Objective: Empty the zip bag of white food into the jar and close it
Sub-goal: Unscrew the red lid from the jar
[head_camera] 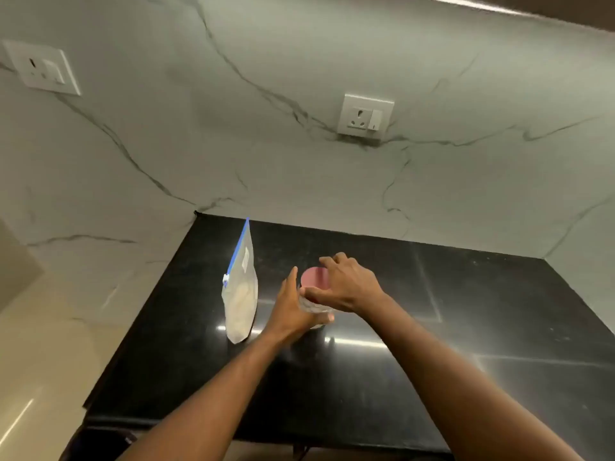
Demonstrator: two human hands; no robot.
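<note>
A clear zip bag (240, 294) with a blue zip strip stands upright on the black counter (466, 311), with white food in its lower half. To its right stands a clear jar (314, 307) with a pink lid (314, 277). My left hand (293, 311) wraps around the jar's body from the left. My right hand (346, 284) grips the pink lid from above and the right, its fingers curled over the rim. Most of the jar is hidden behind both hands.
A marble-patterned wall runs behind and left of the counter, with a socket plate (365, 117) above the jar and another (41, 67) at far left. The counter's front edge (266, 430) lies close below my forearms.
</note>
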